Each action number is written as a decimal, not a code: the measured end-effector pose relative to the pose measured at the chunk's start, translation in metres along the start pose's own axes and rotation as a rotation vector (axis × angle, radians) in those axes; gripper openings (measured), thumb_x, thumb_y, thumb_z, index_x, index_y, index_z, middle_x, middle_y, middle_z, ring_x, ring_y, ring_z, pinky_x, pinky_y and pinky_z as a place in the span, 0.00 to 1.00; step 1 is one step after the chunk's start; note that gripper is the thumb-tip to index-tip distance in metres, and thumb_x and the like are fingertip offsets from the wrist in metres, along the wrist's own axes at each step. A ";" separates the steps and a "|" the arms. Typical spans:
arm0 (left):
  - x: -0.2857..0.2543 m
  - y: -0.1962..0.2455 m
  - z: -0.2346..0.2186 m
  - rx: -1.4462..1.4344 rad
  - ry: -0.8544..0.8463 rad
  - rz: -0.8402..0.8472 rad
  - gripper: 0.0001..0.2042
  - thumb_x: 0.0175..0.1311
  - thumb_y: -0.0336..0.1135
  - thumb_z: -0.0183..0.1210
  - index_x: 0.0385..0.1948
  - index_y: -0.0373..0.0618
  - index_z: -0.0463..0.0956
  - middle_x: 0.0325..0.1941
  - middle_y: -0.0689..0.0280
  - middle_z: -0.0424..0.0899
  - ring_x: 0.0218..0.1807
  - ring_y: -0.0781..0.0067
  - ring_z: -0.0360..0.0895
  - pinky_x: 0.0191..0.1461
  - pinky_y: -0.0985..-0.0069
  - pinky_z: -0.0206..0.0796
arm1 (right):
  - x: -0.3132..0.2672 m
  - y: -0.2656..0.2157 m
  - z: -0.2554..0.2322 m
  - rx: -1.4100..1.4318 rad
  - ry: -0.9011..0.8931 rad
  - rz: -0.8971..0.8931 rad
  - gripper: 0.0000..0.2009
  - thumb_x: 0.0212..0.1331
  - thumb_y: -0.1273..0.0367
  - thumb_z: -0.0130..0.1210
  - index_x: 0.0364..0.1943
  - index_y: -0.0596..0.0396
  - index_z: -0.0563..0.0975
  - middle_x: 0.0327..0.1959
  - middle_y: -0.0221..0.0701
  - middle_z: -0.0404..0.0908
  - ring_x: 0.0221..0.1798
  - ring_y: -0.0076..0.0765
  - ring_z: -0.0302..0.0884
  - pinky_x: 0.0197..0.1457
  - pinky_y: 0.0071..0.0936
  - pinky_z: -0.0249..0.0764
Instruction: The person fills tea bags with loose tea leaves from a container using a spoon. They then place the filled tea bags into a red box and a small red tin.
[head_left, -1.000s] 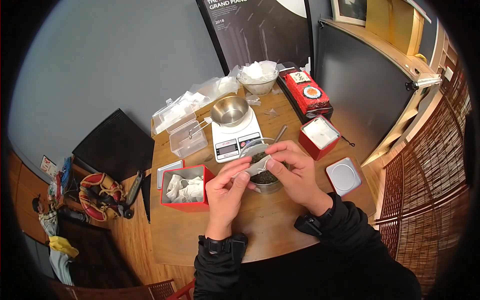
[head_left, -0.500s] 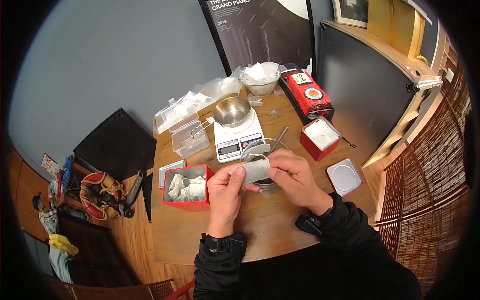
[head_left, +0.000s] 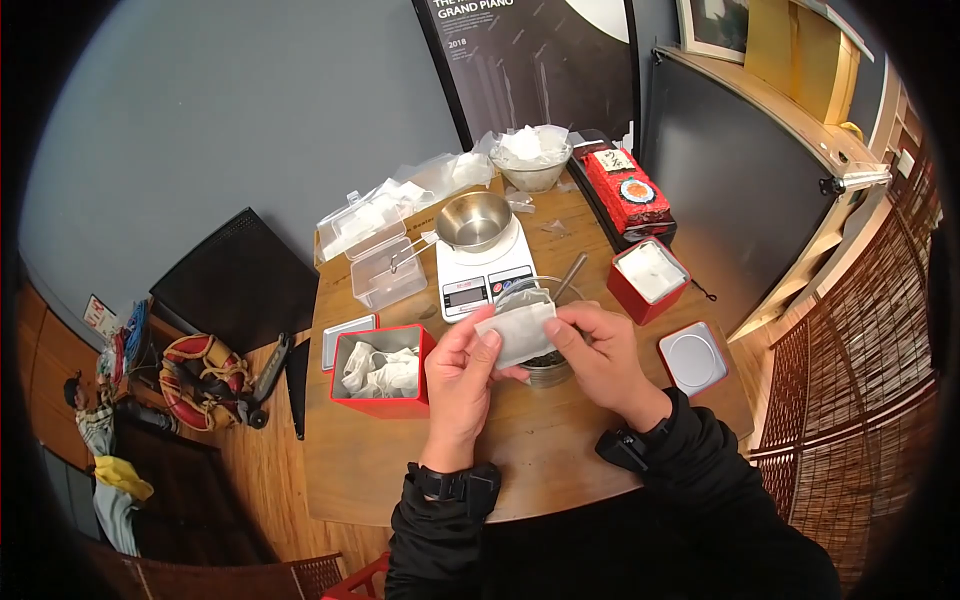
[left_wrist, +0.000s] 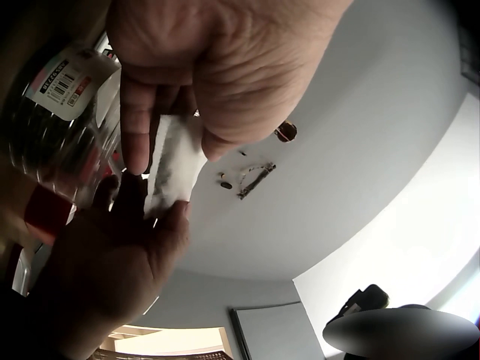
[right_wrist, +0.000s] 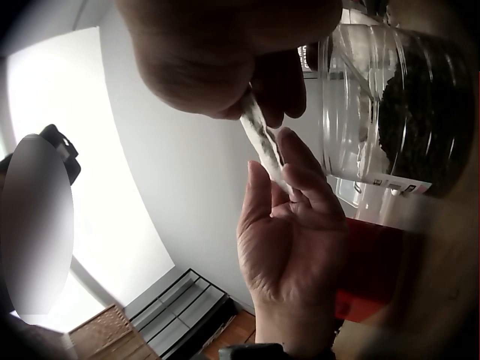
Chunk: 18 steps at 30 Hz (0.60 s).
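Note:
A white tea bag (head_left: 524, 337) is held upright between both hands, above the near side of a clear jar (head_left: 546, 377) of dark dried leaves (right_wrist: 427, 112). My left hand (head_left: 460, 385) pinches its left side between thumb and fingers. At the opposite upper corner, my right hand (head_left: 604, 362) pinches it likewise. Shadowy contents show through the bag's cloth in the left wrist view. A spoon handle (head_left: 573, 271) leans out of the jar, whose front is partly hidden by the hands. Close by my left hand stands a red tin (head_left: 385, 408) with several white bags (head_left: 378, 371) inside.
Behind the jar, a white kitchen scale (head_left: 482, 272) carries a steel bowl (head_left: 474, 222). A clear plastic box (head_left: 388, 281) lies open to its left. On the right are another red tin (head_left: 634, 300), a lid (head_left: 693, 357) and a red tea package (head_left: 630, 190).
Both hands have turned the tea bag from lying nearly flat to standing upright, its broad face toward the head camera. The right hand's grip has shifted to the bag's upper right corner.

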<state>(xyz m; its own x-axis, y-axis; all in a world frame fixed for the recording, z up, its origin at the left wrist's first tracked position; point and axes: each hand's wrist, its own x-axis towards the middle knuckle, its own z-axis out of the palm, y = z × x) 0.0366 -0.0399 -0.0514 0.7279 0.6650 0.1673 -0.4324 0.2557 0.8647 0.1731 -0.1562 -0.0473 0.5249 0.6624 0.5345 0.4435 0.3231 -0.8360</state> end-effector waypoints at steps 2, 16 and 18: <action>-0.002 0.002 0.008 0.002 0.024 0.039 0.18 0.69 0.26 0.57 0.59 0.33 0.71 0.54 0.53 0.81 0.46 0.66 0.83 0.41 0.72 0.83 | -0.001 0.005 0.002 0.056 0.071 0.101 0.07 0.64 0.69 0.60 0.37 0.59 0.83 0.31 0.32 0.84 0.35 0.29 0.74 0.44 0.28 0.68; -0.007 0.000 0.000 0.192 -0.081 0.069 0.25 0.57 0.13 0.61 0.59 0.32 0.72 0.46 0.57 0.84 0.42 0.74 0.83 0.43 0.77 0.79 | -0.002 -0.003 -0.007 0.308 -0.048 0.220 0.09 0.67 0.74 0.51 0.42 0.64 0.81 0.36 0.33 0.83 0.40 0.26 0.75 0.47 0.25 0.72; -0.005 -0.001 -0.002 0.131 -0.072 0.064 0.25 0.57 0.13 0.61 0.59 0.32 0.72 0.46 0.56 0.84 0.42 0.73 0.84 0.43 0.76 0.79 | -0.002 -0.004 -0.009 0.426 -0.081 0.271 0.10 0.67 0.75 0.49 0.43 0.65 0.81 0.37 0.34 0.83 0.41 0.26 0.77 0.48 0.25 0.73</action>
<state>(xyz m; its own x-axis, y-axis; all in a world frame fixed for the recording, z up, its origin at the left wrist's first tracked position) 0.0324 -0.0427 -0.0542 0.7397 0.6234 0.2536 -0.4092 0.1175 0.9048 0.1771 -0.1650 -0.0433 0.5149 0.8053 0.2939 -0.0450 0.3677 -0.9288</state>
